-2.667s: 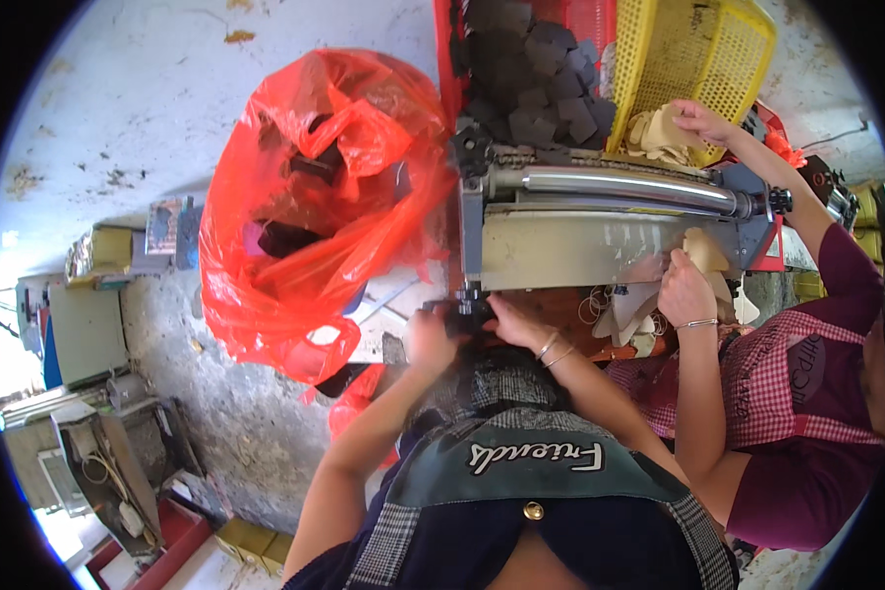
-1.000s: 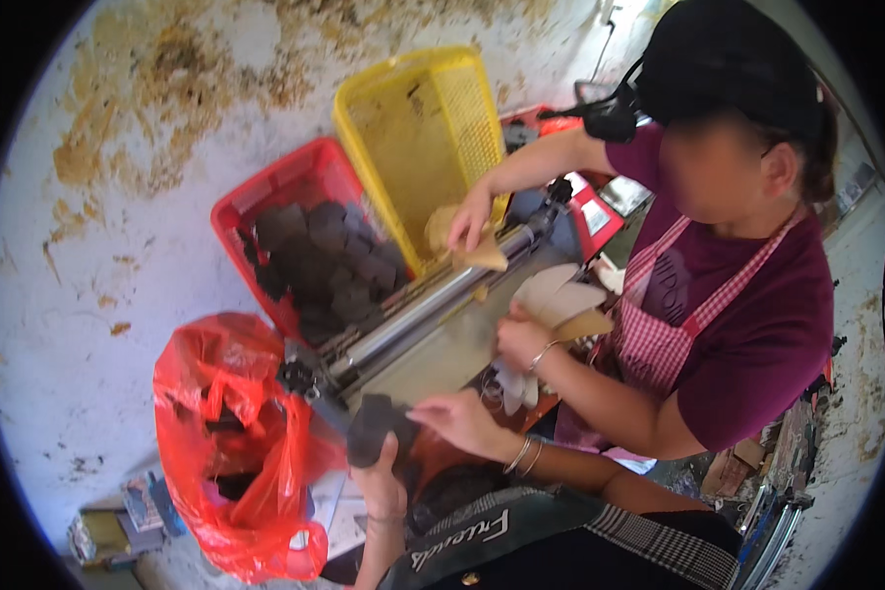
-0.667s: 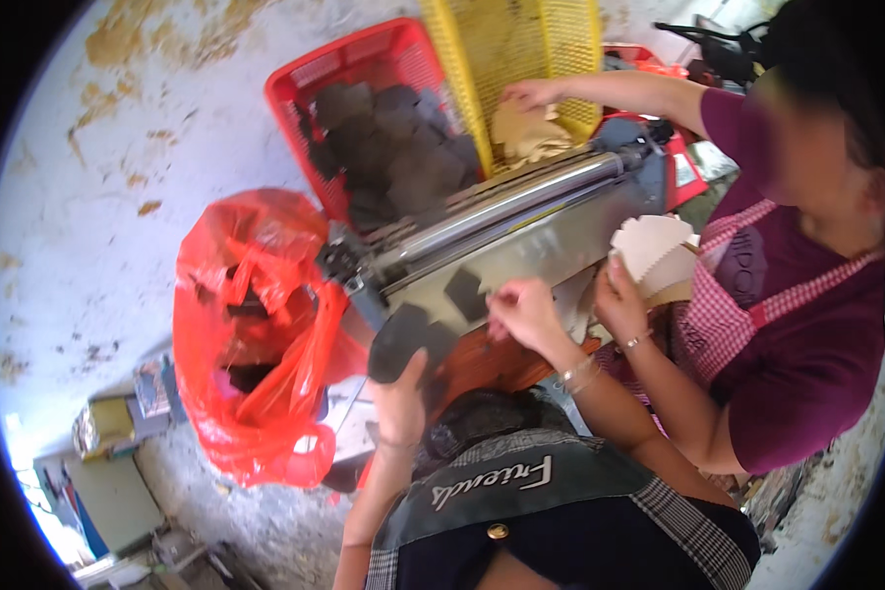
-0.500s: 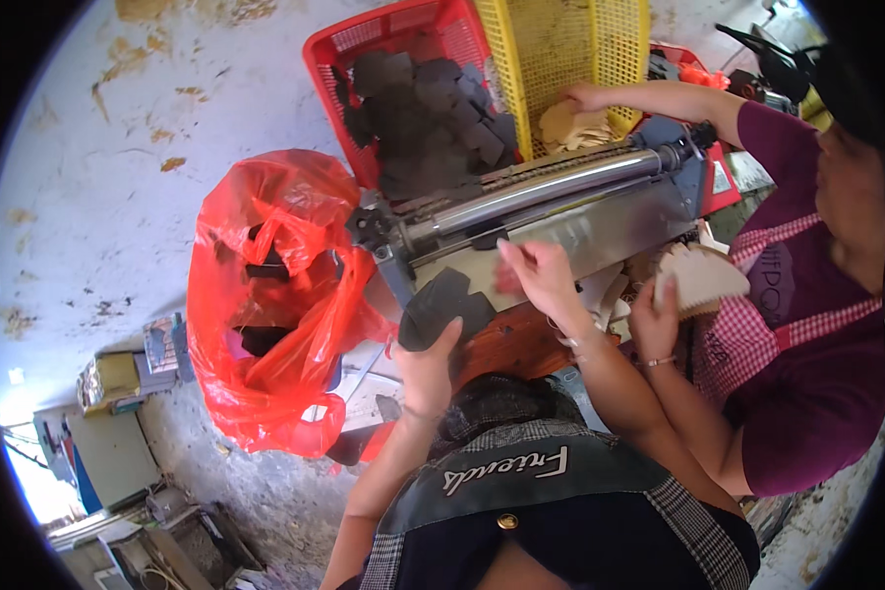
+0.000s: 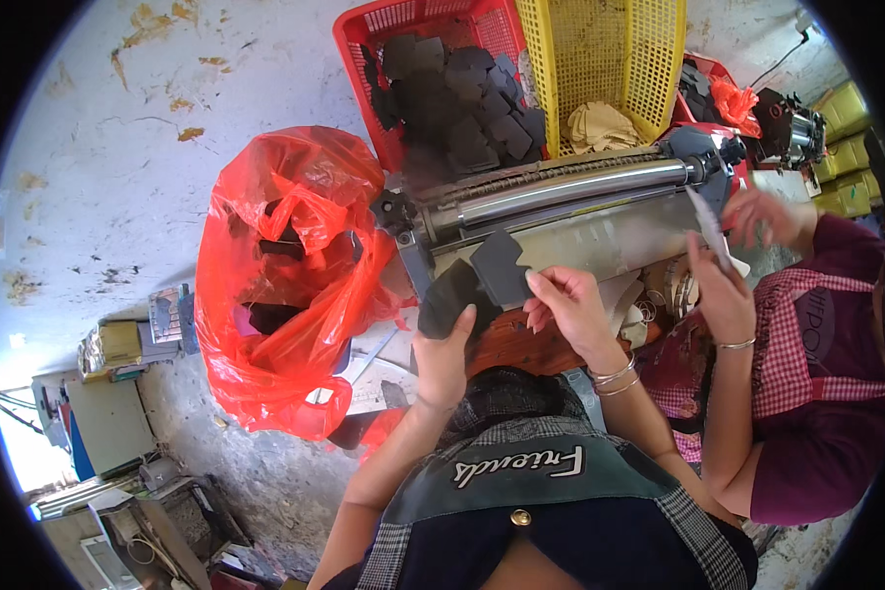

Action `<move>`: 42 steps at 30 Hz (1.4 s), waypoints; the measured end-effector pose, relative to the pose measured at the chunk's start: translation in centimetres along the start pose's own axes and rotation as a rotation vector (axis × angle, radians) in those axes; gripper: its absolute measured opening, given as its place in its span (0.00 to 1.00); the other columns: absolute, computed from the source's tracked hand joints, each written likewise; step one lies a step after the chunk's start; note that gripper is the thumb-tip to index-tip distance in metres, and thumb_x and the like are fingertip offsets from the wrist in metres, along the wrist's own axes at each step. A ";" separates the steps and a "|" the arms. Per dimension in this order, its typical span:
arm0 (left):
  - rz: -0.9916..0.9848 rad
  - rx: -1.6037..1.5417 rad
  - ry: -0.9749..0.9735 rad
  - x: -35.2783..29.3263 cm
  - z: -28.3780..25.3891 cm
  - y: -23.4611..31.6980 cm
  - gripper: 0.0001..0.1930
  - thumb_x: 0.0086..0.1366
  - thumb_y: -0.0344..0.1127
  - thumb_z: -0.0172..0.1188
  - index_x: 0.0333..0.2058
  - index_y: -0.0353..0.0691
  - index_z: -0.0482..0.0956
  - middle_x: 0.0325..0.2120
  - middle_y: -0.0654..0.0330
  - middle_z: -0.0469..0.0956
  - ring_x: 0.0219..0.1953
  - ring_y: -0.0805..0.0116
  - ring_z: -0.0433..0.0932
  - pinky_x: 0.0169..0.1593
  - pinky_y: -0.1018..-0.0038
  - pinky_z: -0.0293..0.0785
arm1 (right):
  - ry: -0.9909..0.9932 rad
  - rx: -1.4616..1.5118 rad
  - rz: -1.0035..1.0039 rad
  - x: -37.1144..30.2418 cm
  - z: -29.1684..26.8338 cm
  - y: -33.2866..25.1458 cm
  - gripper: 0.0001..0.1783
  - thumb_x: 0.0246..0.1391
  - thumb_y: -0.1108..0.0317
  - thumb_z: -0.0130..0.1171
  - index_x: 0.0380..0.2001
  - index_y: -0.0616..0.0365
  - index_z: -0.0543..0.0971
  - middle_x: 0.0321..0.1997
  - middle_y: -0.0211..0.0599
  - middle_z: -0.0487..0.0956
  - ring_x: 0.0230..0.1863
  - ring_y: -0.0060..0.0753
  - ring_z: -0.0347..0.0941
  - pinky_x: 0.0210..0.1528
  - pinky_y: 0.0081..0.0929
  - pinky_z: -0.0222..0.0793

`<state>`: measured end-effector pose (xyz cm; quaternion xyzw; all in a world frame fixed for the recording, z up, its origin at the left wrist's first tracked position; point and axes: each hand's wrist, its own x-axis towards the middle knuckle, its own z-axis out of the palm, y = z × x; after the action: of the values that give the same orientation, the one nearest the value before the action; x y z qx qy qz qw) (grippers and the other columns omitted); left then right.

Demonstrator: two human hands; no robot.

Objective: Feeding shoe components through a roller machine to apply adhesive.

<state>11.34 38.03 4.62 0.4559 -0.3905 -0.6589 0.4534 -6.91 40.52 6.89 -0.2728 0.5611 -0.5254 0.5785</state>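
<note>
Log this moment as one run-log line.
left hand: holds stack of dark flat cut pieces | right hand: pinches one dark flat piece at grey roller machine's metal plate | co-worker's hand: holds pale piece

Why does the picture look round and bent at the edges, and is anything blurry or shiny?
Head view: fisheye lens, black corners, edges curve; the co-worker's hand is motion-blurred; daylight glares off the metal roller; the dark piece stays sharp.

Small workshop: steel roller machine [image 5: 560, 202] w/ red plastic basket of dark cut pieces [image 5: 442, 79] behind it, stained concrete floor [image 5: 98, 147].
</note>
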 end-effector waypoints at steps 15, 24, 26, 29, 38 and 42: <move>-0.085 -0.129 -0.025 0.6 0.0 -1.3 0.18 0.63 0.23 0.54 0.53 0.38 0.70 0.44 0.59 0.77 0.41 0.69 0.78 0.38 0.73 0.79 | 0.187 -0.167 -0.027 3.4 -0.3 0.9 0.17 0.61 0.61 0.54 0.29 0.68 0.77 0.22 0.41 0.79 0.19 0.30 0.78 0.21 0.20 0.75; -0.188 -0.164 -0.005 0.3 0.3 0.0 0.18 0.62 0.24 0.57 0.51 0.39 0.71 0.41 0.62 0.77 0.38 0.71 0.78 0.35 0.74 0.78 | 0.164 -0.388 0.068 5.0 -2.2 0.1 0.17 0.59 0.62 0.57 0.25 0.69 0.76 0.20 0.39 0.78 0.15 0.25 0.74 0.15 0.20 0.70; -0.150 -0.166 0.003 0.7 0.0 -0.4 0.18 0.62 0.24 0.57 0.51 0.39 0.71 0.40 0.62 0.77 0.38 0.71 0.78 0.35 0.74 0.78 | 0.150 -0.508 -0.025 5.1 -1.2 -2.0 0.17 0.57 0.62 0.58 0.25 0.70 0.77 0.20 0.39 0.78 0.16 0.25 0.76 0.16 0.20 0.71; -0.067 -0.045 0.015 0.5 -0.9 -0.1 0.18 0.62 0.24 0.57 0.51 0.39 0.71 0.40 0.63 0.77 0.38 0.72 0.78 0.35 0.76 0.77 | 0.201 -0.487 -0.154 6.6 -1.3 -6.1 0.15 0.57 0.63 0.59 0.28 0.68 0.77 0.21 0.37 0.78 0.18 0.24 0.76 0.19 0.18 0.71; -0.130 0.069 0.010 -1.1 -1.2 1.6 0.19 0.58 0.27 0.63 0.48 0.30 0.74 0.38 0.61 0.79 0.41 0.76 0.74 0.46 0.77 0.71 | -0.231 -1.244 -0.620 28.4 -2.6 -7.6 0.16 0.44 0.77 0.61 0.40 0.61 0.78 0.39 0.44 0.80 0.42 0.44 0.77 0.45 0.34 0.72; -0.191 0.065 0.069 -1.8 -1.6 2.1 0.18 0.57 0.28 0.64 0.47 0.31 0.75 0.37 0.61 0.79 0.39 0.76 0.74 0.44 0.77 0.72 | -0.494 -1.574 -0.587 32.9 0.1 -5.3 0.25 0.40 0.80 0.58 0.47 0.58 0.75 0.44 0.44 0.78 0.52 0.49 0.68 0.55 0.37 0.66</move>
<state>13.63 38.97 6.53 0.5278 -0.3506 -0.6702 0.3865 -14.41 8.81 -0.18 -0.8323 0.5267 -0.0389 0.1685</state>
